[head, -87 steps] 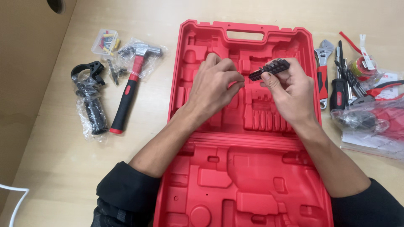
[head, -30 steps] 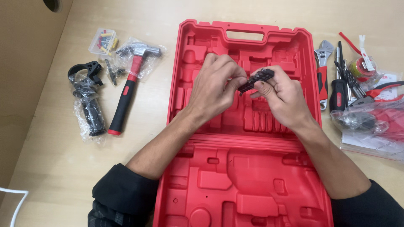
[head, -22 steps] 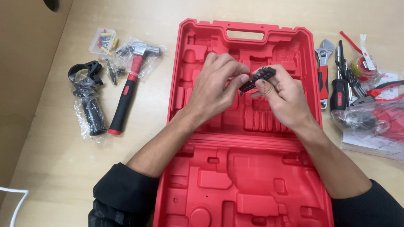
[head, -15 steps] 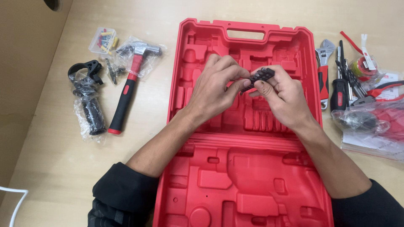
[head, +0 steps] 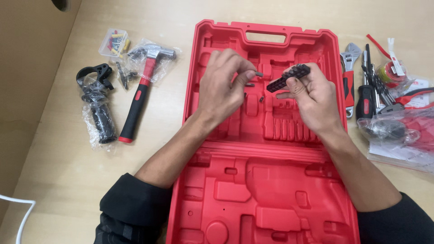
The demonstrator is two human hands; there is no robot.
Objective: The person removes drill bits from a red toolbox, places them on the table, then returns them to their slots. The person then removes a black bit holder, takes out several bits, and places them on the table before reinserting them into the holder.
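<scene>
Mid bit-loading: left hand point(head: 224, 88) fingers pinching a screwdriver bit point(head: 258, 74), right hand point(head: 312, 97) fingers gripping black bit holder point(head: 288, 77) over red tool case point(head: 271, 180); next likely needs aligning with a slot.

clear plastic bags point(head: 97, 118) lie left, a small clear box point(head: 114, 43) above.

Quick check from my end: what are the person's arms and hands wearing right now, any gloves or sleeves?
No gloves: the left hand and right hand are bare. Both arms wear black sleeves pushed up near the elbows, leaving the forearms uncovered. No rings, watch or markings show.
</scene>
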